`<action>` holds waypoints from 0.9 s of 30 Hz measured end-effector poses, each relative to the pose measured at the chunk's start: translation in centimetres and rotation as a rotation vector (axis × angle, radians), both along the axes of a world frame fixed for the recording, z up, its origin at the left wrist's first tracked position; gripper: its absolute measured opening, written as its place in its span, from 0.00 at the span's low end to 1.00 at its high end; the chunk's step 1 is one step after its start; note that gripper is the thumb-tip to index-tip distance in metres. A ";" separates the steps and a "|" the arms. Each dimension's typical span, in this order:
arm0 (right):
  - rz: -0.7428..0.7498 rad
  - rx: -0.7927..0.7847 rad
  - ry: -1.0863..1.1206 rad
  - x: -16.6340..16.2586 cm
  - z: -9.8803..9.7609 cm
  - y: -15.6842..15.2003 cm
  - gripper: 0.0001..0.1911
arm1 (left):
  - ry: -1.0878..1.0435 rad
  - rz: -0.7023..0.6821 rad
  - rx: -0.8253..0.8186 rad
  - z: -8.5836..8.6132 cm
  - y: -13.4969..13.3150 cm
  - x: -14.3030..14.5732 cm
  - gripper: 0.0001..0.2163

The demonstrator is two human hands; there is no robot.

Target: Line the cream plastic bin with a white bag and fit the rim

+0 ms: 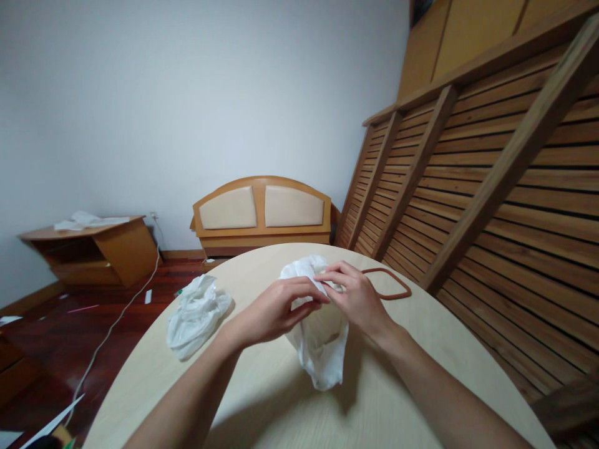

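A white plastic bag (322,355) hangs from my two hands over the middle of the round table (397,386), its lower end drooping towards me. My left hand (281,307) pinches the bag's upper edge between thumb and fingers. Close beside it, my right hand (352,296) grips the same edge, the fingertips of both hands nearly meeting. Behind my right hand lies a brown rounded frame or handle (397,294), partly hidden by that hand. Another crumpled white plastic bag (196,318) rests on the table to the left of my left hand.
A wooden cabinet (116,255) with white sheets on top stands at the far left, a white cable (115,321) trailing over the dark red floor. Beyond the table is a padded headboard (262,231). A large slatted wooden frame (468,168) leans along the right.
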State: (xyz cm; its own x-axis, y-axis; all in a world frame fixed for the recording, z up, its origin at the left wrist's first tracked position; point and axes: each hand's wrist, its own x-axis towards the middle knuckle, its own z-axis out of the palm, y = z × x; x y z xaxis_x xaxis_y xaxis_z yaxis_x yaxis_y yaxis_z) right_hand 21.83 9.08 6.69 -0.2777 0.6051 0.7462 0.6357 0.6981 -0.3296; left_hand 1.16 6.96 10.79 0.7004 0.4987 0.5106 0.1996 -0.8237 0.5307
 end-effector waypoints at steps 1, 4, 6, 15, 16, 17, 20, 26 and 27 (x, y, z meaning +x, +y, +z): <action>0.007 0.014 -0.022 0.0 0.0 0.0 0.11 | 0.004 -0.008 -0.008 0.0 -0.1 0.0 0.07; 0.017 0.056 -0.086 0.0 0.1 -0.2 0.09 | 0.015 0.038 -0.031 0.2 -0.2 -0.1 0.06; 0.007 0.075 -0.105 -0.2 0.3 -0.5 0.08 | 0.002 0.142 -0.051 0.3 -0.2 -0.1 0.07; 0.026 0.253 -0.189 -0.9 1.3 -2.0 0.06 | -0.052 0.476 -0.085 -1.5 2.2 -0.1 0.13; 0.037 0.272 -0.206 -1.1 1.3 -2.1 0.06 | -0.046 0.479 -0.097 -1.7 2.3 -0.1 0.13; 0.047 0.288 -0.223 -1.3 1.2 -2.3 0.05 | -0.044 0.483 -0.109 -1.7 2.4 -0.1 0.14; 0.085 0.331 -0.267 -2.0 0.9 -2.7 0.06 | -0.034 0.508 -0.124 -1.8 2.5 -0.1 0.13; 0.176 0.354 -0.293 -3.3 0.2 -3.4 0.08 | 0.059 0.597 -0.106 -1.7 2.5 -0.7 0.13; 0.183 0.352 -0.296 -3.4 0.1 -3.5 0.08 | 0.079 0.599 -0.106 -1.7 2.6 -0.8 0.12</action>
State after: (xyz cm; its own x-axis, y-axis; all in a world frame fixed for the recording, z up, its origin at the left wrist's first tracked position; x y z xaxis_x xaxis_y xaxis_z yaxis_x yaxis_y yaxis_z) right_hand 18.44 5.58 6.80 -0.5871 0.2517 0.7694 0.5226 0.8437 0.1227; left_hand 0.35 9.52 9.08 0.3159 0.8626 0.3950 0.6538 -0.4996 0.5682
